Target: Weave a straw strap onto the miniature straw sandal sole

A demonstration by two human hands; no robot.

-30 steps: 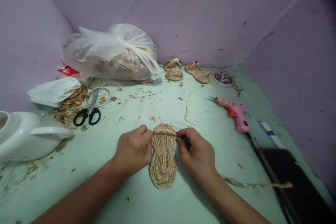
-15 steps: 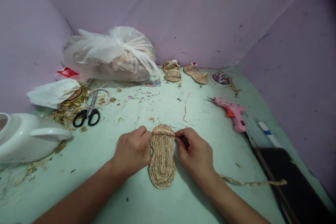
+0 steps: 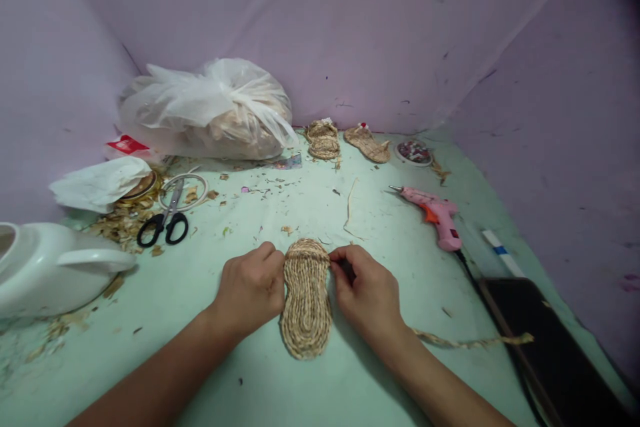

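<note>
Sandal (image 3: 306,300) of woven straw lies flat on the surface (image 3: 200,327) between my two hands, and both have it. The left hand (image 3: 250,290) is curled nearly closed, with its thumb at the sandal's left rim just below the toe band and the fingers tucked under; its grip looks tight on that rim. The right hand (image 3: 367,293) has thumb and forefinger pinched together on the right rim at the same height, where the band meets the sole. Its other fingers are folded in, and I cannot tell what lies between the pinching tips.

The sandal touches both grips, and neither hand is nearer than the other. Its long axis runs away from me, almost straight up the view with a slight lean. The rounded toe with the band points to the far wall, and the heel points back at me between the wrists.

From beside the right wrist a braided cord (image 3: 465,341) trails right across the surface to a dark slab (image 3: 550,347) at the edge. Beyond the right hand lies a pink glue gun (image 3: 433,210), nozzle to the left. Well off beyond the left hand are scissors (image 3: 163,227) and straw scraps (image 3: 120,223), with a white jug (image 3: 45,273) at the far left. A tied plastic bag (image 3: 210,110), two small slippers (image 3: 323,139) and a dish of beads (image 3: 413,152) sit along the back wall
</note>
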